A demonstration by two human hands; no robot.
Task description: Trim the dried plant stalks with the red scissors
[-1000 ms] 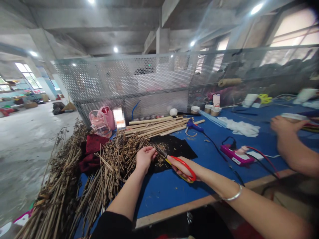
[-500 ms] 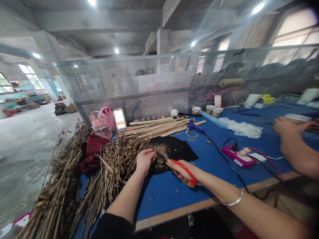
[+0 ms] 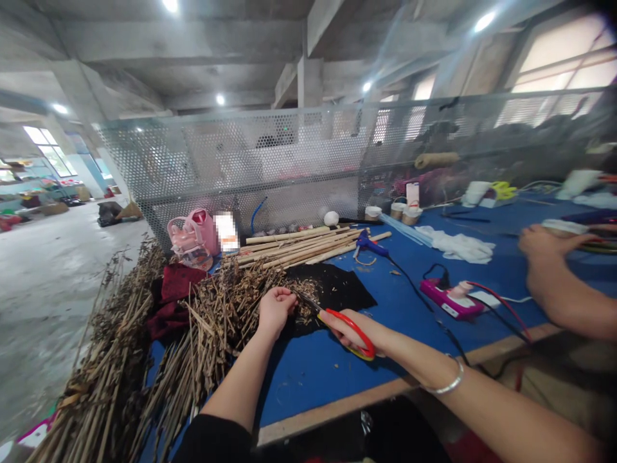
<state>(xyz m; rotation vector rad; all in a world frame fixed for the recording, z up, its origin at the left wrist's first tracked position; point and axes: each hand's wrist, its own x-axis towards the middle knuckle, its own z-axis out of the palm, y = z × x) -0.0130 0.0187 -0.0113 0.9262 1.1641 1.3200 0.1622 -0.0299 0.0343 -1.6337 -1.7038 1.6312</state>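
My right hand (image 3: 354,331) is wrapped round the scissors (image 3: 351,325), which have red and yellow handles. Their blades point up and left, close to the fingertips of my left hand (image 3: 277,308). That hand is closed in a pinch; whatever lies between its fingers is too small to make out. Both hands are over the near edge of a black cloth (image 3: 344,289) strewn with small cut plant bits (image 3: 308,299). Just left of my left hand lies a heap of dried stems (image 3: 216,315) with dry heads.
Wooden sticks (image 3: 308,247) lie behind the cloth, beside a blue glue gun (image 3: 369,244). To the right are a purple power strip (image 3: 450,302) with cables and white gloves (image 3: 463,245). Another person's hand (image 3: 540,247) is at the far right. A perforated metal panel (image 3: 289,154) stands behind the table.
The whole view has shifted slightly, so everything appears a little further left. Both hands keep nearly the same pose, with the scissors still by my left fingertips.
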